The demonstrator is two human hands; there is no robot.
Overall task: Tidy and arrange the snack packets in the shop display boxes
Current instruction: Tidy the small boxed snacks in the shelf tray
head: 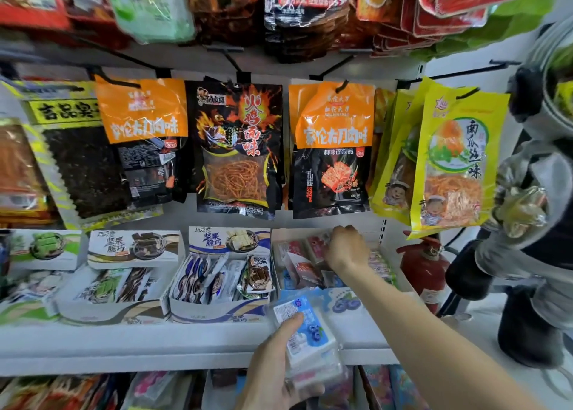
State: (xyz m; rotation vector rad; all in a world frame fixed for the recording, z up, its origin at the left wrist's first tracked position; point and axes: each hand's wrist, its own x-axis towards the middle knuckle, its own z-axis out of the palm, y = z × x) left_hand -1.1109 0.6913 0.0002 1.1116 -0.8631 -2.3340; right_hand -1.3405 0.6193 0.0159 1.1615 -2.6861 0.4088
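My left hand (276, 366) grips a stack of small blue-and-white snack packets (305, 332) in front of the shelf edge, thumb across the top packet. My right hand (345, 250) reaches into the rightmost display box (350, 323), which has a blueberry print on its front. Its fingers curl round red-and-pink packets (316, 245) at the back of the box. More red and blue packets (302, 273) lie loose in that box. Left of it stands a blue-and-white box (217, 312) crammed with small packets.
Two more display boxes (114, 310) stand further left on the white shelf (155, 344). Large snack bags (238, 146) hang on hooks above. A red fire extinguisher (423, 270) and a padded figure (533, 223) stand at the right. Lower-shelf packets (62, 391) show below.
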